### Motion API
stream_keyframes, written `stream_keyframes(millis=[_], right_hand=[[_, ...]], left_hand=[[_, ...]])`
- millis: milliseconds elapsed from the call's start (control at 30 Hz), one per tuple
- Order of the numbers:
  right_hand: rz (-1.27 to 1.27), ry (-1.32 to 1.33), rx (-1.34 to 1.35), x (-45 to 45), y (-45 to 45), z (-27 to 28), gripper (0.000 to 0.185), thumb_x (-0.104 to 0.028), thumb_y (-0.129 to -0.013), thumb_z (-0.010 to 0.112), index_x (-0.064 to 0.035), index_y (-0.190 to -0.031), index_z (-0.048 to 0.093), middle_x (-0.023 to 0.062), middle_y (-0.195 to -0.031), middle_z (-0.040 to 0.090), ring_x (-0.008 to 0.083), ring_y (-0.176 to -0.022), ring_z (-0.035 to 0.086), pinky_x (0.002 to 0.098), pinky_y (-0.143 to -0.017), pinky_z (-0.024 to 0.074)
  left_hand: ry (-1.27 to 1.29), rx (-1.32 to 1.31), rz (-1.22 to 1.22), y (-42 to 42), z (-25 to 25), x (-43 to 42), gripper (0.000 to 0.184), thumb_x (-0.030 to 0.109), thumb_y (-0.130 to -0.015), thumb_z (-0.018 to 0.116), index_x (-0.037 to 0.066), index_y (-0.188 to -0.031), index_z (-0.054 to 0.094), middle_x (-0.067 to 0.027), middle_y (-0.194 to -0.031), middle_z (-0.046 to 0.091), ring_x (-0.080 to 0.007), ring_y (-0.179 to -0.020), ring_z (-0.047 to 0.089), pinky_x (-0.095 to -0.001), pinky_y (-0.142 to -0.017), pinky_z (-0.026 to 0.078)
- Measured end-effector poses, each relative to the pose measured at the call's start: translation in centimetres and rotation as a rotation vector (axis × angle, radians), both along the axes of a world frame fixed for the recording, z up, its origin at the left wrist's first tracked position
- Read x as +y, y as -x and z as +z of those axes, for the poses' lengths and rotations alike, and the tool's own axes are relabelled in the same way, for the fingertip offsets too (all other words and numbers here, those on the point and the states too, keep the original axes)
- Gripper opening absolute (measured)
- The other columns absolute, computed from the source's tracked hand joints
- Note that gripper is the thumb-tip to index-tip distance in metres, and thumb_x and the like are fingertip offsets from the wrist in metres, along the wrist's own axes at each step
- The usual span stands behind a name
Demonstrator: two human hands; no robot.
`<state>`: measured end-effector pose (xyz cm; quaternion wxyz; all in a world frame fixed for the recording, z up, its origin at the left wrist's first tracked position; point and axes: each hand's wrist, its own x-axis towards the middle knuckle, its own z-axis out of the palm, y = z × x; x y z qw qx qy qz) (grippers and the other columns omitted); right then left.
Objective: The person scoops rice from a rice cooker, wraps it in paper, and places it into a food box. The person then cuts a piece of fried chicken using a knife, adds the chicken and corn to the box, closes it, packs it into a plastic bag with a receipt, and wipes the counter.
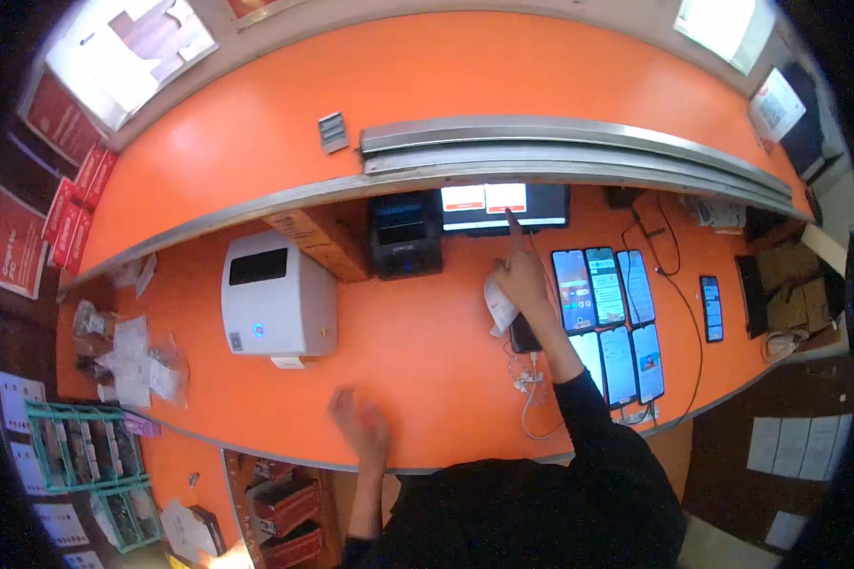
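My right hand (524,273) reaches up to the monitor (550,205), its index finger stretched out at the lit screen's lower part. The other fingers are curled against a crumpled white paper (499,305), which appears to be in their grip. Over the front of the orange desk (417,398), my left hand (359,427) is smeared by motion, so its fingers are unclear; no thing shows in it. A black label or receipt printer (405,242) stands left of the monitor. Several lit phones (573,289) lie in two rows right of my right forearm.
A white printer (273,299) stands on the left, beside a wooden support (318,242). Clear plastic wrappings (142,365) lie further left. A metal-edged shelf (579,156) overhangs the monitor. Cables (697,360) run across the right side, near another phone (712,308).
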<state>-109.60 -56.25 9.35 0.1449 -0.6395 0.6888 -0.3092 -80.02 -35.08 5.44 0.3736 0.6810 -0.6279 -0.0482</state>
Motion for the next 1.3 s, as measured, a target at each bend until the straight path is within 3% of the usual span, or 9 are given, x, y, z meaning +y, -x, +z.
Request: stream_keyframes(millis=[233,467,667,767,833,900,1067,1167,1300], right_hand=[[0.888,-0.278,-0.506,7.7,-12.3,4.6,0.046,-0.012,-0.080,0.059,-0.0107,-0.124,0.047,0.0145,-0.111,0.060,0.0342,-0.099,0.059,0.0409,-0.084,0.0466],[1.820,-0.623,-0.482,19.4,-35.7,0.4,0.047,-0.009,-0.080,0.057,-0.0135,-0.126,0.048,0.0110,-0.125,0.052,0.0259,-0.117,0.048,0.0393,-0.099,0.0362],[1.936,-0.693,-0.119,31.4,-54.1,-9.0,0.057,-0.005,-0.074,0.056,-0.0143,-0.129,0.043,0.0131,-0.125,0.050,0.0289,-0.115,0.047,0.0385,-0.098,0.0353],[1.917,-0.596,-0.280,33.2,-61.7,-12.9,0.063,0.001,-0.067,0.058,-0.0100,-0.128,0.043,0.0149,-0.122,0.047,0.0280,-0.119,0.042,0.0383,-0.101,0.0324],[1.823,-0.704,-0.276,33.3,-66.6,-11.1,0.067,0.002,-0.066,0.061,-0.0104,-0.129,0.041,0.0135,-0.125,0.040,0.0273,-0.122,0.037,0.0372,-0.103,0.0304],[1.897,-0.823,-0.508,33.5,-72.1,-11.3,0.075,0.002,-0.068,0.063,-0.0104,-0.135,0.032,0.0126,-0.127,0.039,0.0267,-0.124,0.036,0.0377,-0.104,0.0295],[1.912,-1.257,-0.630,36.1,-80.1,-8.5,0.080,0.000,-0.072,0.065,-0.0113,-0.139,0.022,0.0092,-0.128,0.039,0.0244,-0.125,0.035,0.0367,-0.103,0.0310],[1.901,-1.236,-0.785,35.9,-83.6,-9.6,0.079,-0.003,-0.073,0.066,-0.0130,-0.138,0.022,0.0105,-0.127,0.041,0.0285,-0.124,0.038,0.0387,-0.099,0.0354],[1.690,-0.220,0.022,33.9,-86.7,-9.5,0.061,-0.013,-0.075,0.066,-0.0094,-0.129,0.037,0.0170,-0.113,0.050,0.0355,-0.106,0.049,0.0423,-0.087,0.0416]], left_hand=[[-0.353,0.064,1.043,-6.8,-5.3,23.7,0.033,0.021,-0.090,0.048,-0.004,-0.112,0.051,-0.0170,-0.113,0.051,-0.0279,-0.108,0.046,-0.0386,-0.095,0.036],[-0.755,1.185,0.950,-12.1,-9.2,38.7,0.035,0.024,-0.091,0.046,-0.003,-0.111,0.053,-0.0162,-0.112,0.054,-0.0269,-0.107,0.048,-0.0380,-0.094,0.037],[-0.590,1.910,0.961,-17.8,-9.8,50.6,0.036,0.025,-0.092,0.045,-0.003,-0.111,0.055,-0.0154,-0.112,0.056,-0.0260,-0.105,0.051,-0.0375,-0.094,0.038],[-0.523,1.762,0.912,-22.6,-12.8,53.8,0.040,0.030,-0.092,0.046,-0.002,-0.113,0.057,-0.0126,-0.110,0.060,-0.0252,-0.104,0.055,-0.0369,-0.092,0.040],[-0.503,1.322,1.043,-27.9,-5.4,47.4,0.047,0.034,-0.092,0.050,-0.002,-0.123,0.052,-0.0130,-0.111,0.060,-0.0255,-0.107,0.054,-0.0339,-0.096,0.040],[-0.075,1.071,0.823,-32.7,-6.8,43.6,0.037,0.020,-0.091,0.054,0.003,-0.124,0.051,-0.0127,-0.129,0.047,-0.0226,-0.119,0.044,-0.0335,-0.100,0.033],[0.394,0.874,0.744,-45.5,-8.1,33.0,0.069,0.004,-0.087,0.058,0.010,-0.142,0.017,-0.0169,-0.131,0.044,-0.0241,-0.123,0.043,-0.0375,-0.097,0.041],[0.590,1.170,0.824,-47.8,-9.2,31.2,0.062,-0.004,-0.083,0.055,0.009,-0.138,0.030,-0.0167,-0.131,0.045,-0.0234,-0.118,0.047,-0.0354,-0.094,0.042],[0.037,0.615,0.891,-48.1,-9.2,31.8,0.059,-0.010,-0.076,0.053,0.009,-0.130,0.044,-0.0188,-0.125,0.049,-0.0259,-0.113,0.051,-0.0342,-0.094,0.042]])
